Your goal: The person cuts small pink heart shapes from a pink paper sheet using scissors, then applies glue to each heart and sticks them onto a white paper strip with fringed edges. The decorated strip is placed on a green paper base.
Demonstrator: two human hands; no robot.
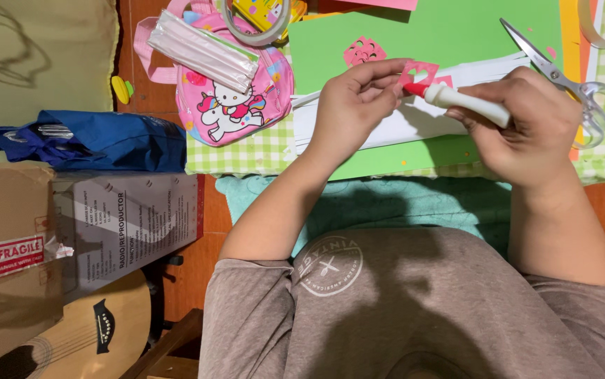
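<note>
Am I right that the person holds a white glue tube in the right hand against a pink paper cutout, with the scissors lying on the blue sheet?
Not quite: in the head view the scissors lie on the green sheet, not a blue one. The right hand does hold the white glue tube against the pink paper cutout.

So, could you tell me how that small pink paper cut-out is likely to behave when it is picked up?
The pink cut-out, pinched in the left hand, looks thin and full of holes, so it is probably very light and floppy. Its narrow bridges could tear easily. The glue tube in the right hand touches it, so it may turn tacky.
</note>
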